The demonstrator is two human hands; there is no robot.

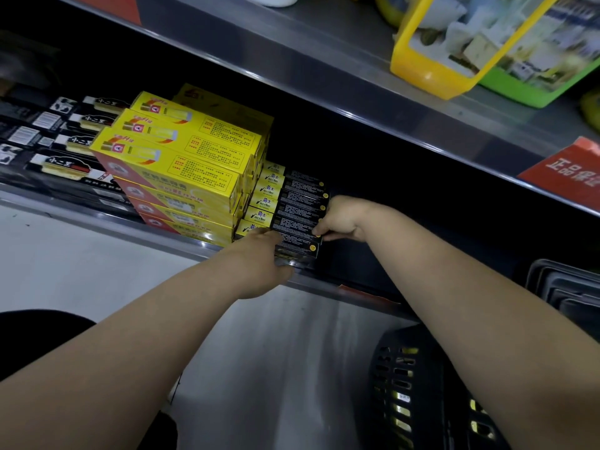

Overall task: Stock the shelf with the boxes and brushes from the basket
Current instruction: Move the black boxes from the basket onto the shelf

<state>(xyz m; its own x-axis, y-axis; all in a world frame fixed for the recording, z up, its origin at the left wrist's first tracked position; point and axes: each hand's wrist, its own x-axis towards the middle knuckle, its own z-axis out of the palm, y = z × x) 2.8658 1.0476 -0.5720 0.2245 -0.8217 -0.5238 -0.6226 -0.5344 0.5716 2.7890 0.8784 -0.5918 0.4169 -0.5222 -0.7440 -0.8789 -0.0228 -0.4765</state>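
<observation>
1. Gripping the front black boxes (293, 222) at their left end: left hand (259, 264), centre of frame, thumb beneath, fingers on top.
2. Right hand (341, 219), just right of centre, fingers curled round the right end of the same boxes.
3. Black boxes: one row on the lower shelf (97, 216), touching the yellow boxes (181, 164) to their left.
4. Yellow boxes: stacked several high, centre left.
5. Brushes (65, 147): packaged, lying flat, upper left, beside the yellow boxes.
6. Basket (406, 384): black, slotted, lower right; yellow items show through the slots.
7. Yellow container (438, 69) and green container (535, 89): upper shelf, upper right.
</observation>
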